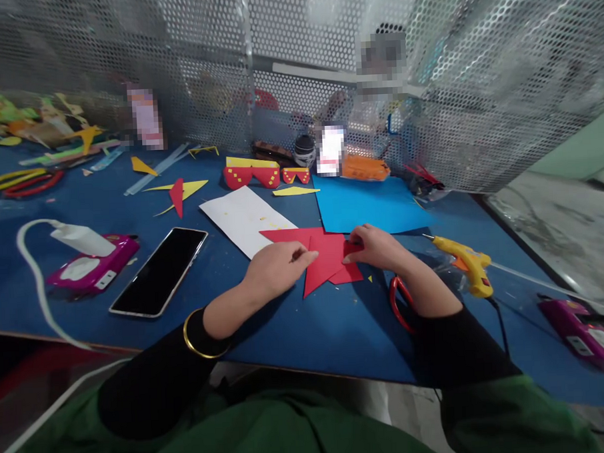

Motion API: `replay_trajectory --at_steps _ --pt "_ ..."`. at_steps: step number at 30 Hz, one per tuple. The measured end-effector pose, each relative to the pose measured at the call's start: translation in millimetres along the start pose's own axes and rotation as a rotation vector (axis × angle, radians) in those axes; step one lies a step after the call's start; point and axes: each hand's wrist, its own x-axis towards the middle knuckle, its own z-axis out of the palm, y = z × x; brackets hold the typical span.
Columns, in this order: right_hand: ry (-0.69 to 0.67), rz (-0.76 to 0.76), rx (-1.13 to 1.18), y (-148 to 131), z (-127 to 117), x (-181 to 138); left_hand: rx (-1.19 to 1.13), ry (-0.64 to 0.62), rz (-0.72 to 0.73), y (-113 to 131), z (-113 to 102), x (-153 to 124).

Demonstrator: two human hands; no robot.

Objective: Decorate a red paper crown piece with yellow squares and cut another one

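A red paper star (324, 255) lies on the blue table in front of me, with another piece of red paper partly under it at the lower right. My left hand (278, 269) is closed at the star's left side, its curled fingers and thumb at the paper. On the other side, my right hand (378, 248) pinches a darker red paper flap (352, 251) at the star's right edge. A white sheet (246, 222) reaches under the star's left point. Red-handled scissors (399, 306) lie partly hidden beneath my right forearm.
A blue sheet (371, 207) lies behind my right hand. The yellow glue gun (466, 263) and its cord are at right. A dark phone (161, 271) and purple power strip (96, 265) sit left. Red paper glasses (251, 175) stand at the back before a perforated metal screen (293, 33).
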Motion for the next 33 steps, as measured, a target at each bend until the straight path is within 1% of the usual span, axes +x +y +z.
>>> replay_trajectory --at_steps 3,8,10,12,14,16,18,19,21,23,25,26,28,30,31,32,33 --pt "0.006 0.014 0.066 5 4 -2 0.088 -0.043 -0.028 -5 7 1" --pt "0.064 0.053 0.226 7 7 -7 0.108 -0.121 -0.082 -7 9 2" --pt "0.097 0.016 0.314 8 5 -10 0.055 -0.081 -0.096 -7 6 2" --pt "0.155 -0.036 0.402 8 -3 -16 -0.054 0.046 -0.071 -7 3 3" --pt "0.296 -0.064 0.477 9 -13 -24 -0.195 0.227 -0.035 -7 -1 5" --pt "0.527 -0.044 0.527 9 -23 -33 -0.323 0.372 -0.028 -6 -4 6" --pt "0.738 -0.007 0.551 9 -30 -40 -0.420 0.440 -0.031 -4 -5 7" --pt "0.809 0.007 0.561 9 -32 -42 -0.447 0.450 -0.017 -3 -4 8" --pt "0.880 0.012 0.592 8 -33 -44 -0.428 0.466 0.048 1 -3 10" --pt "0.892 -0.011 0.641 6 -33 -44 -0.333 0.482 0.118 7 -1 13" --pt "0.861 -0.048 0.697 3 -30 -44 -0.249 0.474 0.156 13 0 16" --pt "0.835 -0.065 0.722 2 -27 -43 -0.244 0.450 0.159 16 0 18" --pt "0.781 -0.083 0.754 -2 -21 -41 -0.295 0.342 0.132 18 0 20" --pt "0.725 -0.081 0.749 -4 -15 -38 -0.389 0.223 0.073 17 0 21" --pt "0.690 -0.076 0.731 -5 -12 -37 -0.448 0.196 0.041 14 -1 21" --pt "0.649 -0.070 0.702 -5 -9 -36 -0.515 0.205 0.010 11 -3 22" --pt "0.599 -0.068 0.664 -6 -6 -35 -0.592 0.247 -0.017 7 -5 23"
